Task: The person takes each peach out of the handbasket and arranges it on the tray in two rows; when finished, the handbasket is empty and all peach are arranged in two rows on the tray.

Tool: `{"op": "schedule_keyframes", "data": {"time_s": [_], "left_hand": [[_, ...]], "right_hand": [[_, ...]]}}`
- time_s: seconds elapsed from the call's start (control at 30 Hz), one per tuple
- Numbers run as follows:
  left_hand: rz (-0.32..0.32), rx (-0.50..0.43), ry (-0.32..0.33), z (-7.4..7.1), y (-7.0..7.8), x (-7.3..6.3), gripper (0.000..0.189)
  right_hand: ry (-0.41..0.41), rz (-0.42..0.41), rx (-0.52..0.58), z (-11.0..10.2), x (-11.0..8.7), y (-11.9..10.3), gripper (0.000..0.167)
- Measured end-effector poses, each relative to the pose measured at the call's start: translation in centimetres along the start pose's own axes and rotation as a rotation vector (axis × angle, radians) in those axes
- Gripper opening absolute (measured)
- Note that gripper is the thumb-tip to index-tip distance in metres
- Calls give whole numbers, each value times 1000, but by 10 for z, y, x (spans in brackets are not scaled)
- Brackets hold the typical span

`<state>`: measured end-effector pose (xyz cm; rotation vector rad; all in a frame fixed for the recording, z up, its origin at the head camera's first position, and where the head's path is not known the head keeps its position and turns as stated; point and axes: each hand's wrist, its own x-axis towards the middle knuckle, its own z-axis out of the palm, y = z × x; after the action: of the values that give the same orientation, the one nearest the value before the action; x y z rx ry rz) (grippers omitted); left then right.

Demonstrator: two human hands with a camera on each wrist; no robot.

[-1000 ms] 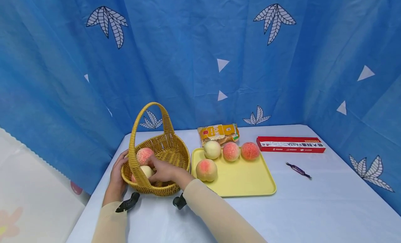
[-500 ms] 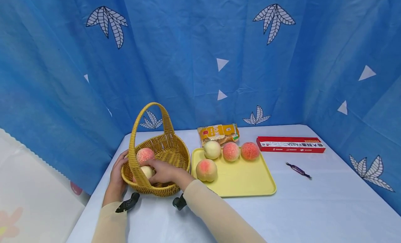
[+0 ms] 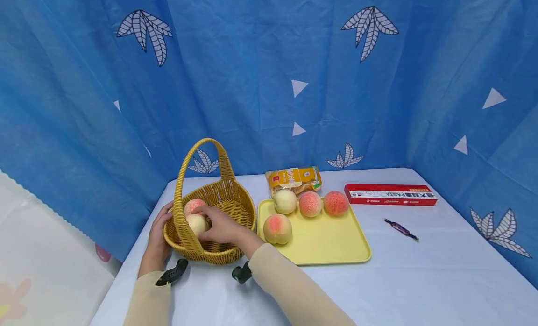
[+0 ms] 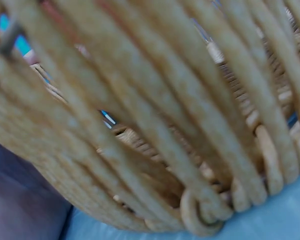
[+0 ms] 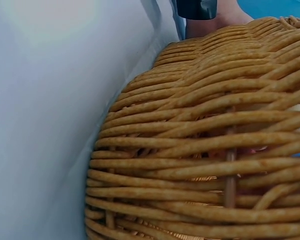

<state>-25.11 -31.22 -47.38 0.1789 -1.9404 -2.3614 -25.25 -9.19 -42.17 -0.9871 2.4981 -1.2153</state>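
Note:
A wicker basket with a tall arched handle stands on the left of the table. My left hand grips its left side, fingertips at the rim. Reaching inside, my right hand holds a pale cream peach between thumb and fingers. Behind that peach shows a pink speckled peach, partly covered by my fingers. Both wrist views are filled by basket weave, in the left wrist view the wicker wall and in the right wrist view the outer side.
Right of the basket lies a yellow tray with a cream peach, a blushed peach and two pink ones along its back edge. Behind it is an orange snack bag. A red pasta box and a purple-wrapped candy lie farther right.
My right hand has raised the cream peach slightly inside the basket, and it now covers more of the pink peach. The left hand keeps its place on the basket.

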Motion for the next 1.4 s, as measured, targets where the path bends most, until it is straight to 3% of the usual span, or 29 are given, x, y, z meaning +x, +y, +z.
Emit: {"op": "schedule_keyframes", "data": {"time_s": [0.43, 0.73, 1.17, 1.4], "left_hand": [[4, -15, -18, 3, 1, 0, 42], [36, -39, -34, 1, 0, -2, 39], [29, -36, -48, 2, 0, -5, 37], [-4, -33, -35, -1, 3, -4, 41]], "right_hand": [[229, 62, 293, -6, -7, -5, 64], [319, 56, 352, -11, -19, -7, 62], [371, -53, 353, -15, -40, -1, 69], [308, -99, 439, -19, -58, 3, 70]]}}
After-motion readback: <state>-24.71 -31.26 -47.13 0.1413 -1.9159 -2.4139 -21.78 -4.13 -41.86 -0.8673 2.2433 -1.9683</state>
